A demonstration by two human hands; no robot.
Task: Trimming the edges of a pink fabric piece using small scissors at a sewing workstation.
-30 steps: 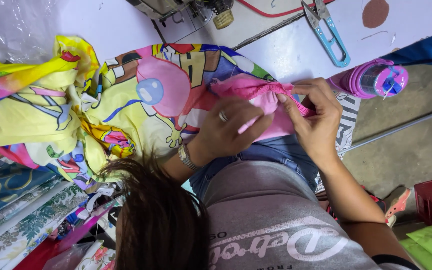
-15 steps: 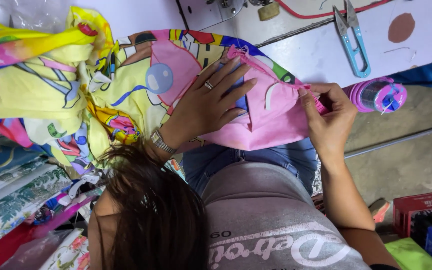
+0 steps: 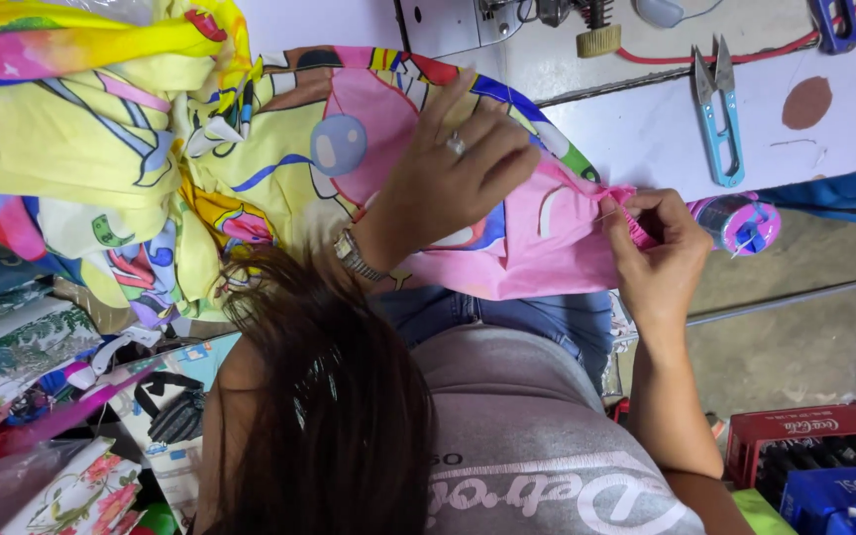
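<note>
- My left hand lies flat on the printed cloth with its fingers spread wide. It holds nothing and seems to be pressing the cloth down to keep it smooth and steady.
- My right hand is further right. Its fingers are narrowed to a pinch on the pink edge of the cloth, apparently pulling that edge taut against the flat hand.
- The cloth is draped over my lap and reaches up onto the counter. The pink part is between my hands, and the yellow cartoon-patterned bulk is bunched to the far left.
- A pair of blue thread snips lies on the counter just beyond my right hand, within easy reach and apart from the cloth.
- A pink spool of thread sits at the counter's near edge, just right of my right hand.
- The base of a sewing machine is at the far edge, straight ahead.
- Folded patterned fabrics are stacked at the near left.
</note>
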